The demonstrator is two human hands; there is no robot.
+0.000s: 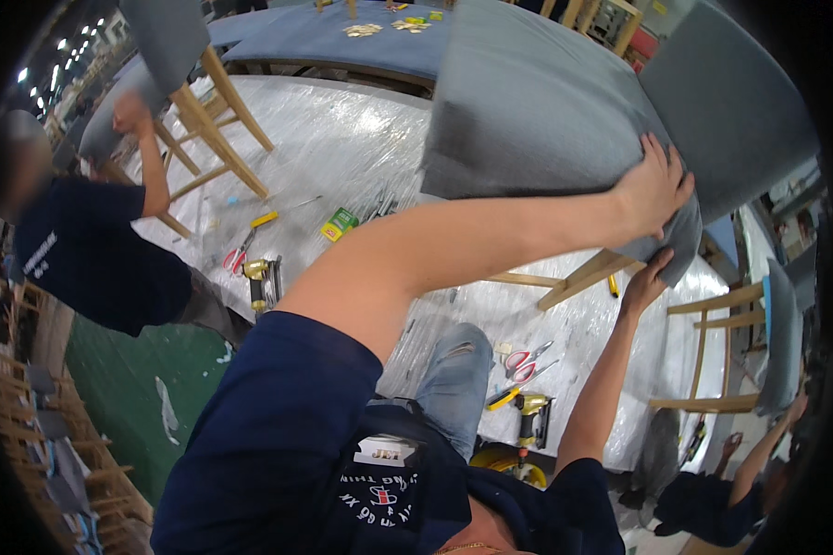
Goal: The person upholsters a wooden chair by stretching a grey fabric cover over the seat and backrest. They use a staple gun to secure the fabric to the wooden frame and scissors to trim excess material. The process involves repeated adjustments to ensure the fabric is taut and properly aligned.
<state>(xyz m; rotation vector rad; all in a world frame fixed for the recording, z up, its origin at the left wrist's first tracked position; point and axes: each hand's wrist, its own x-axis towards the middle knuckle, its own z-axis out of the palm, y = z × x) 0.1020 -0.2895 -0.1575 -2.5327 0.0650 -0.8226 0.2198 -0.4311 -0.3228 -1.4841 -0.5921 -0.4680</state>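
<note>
A grey upholstered chair point(537, 111) with light wooden legs stands before me, its broad seat at the centre top and its backrest point(731, 102) at the upper right. My left hand point(655, 190) reaches across and lies on the seat's rear corner beside the backrest, fingers spread over the grey cloth. Just below it, my right hand point(646, 282) grips the lower edge of the grey fabric at that corner, fingers bent up against it. The underside of the seat is mostly hidden.
Plastic film covers the worktable point(342, 120). Red-handled scissors point(520, 365), a yellow cutter point(503, 399) and a nail gun point(531, 421) lie near me; another nail gun point(261, 282) lies left. Co-workers handle a chair point(208, 120) at left and another point(777, 342) at right.
</note>
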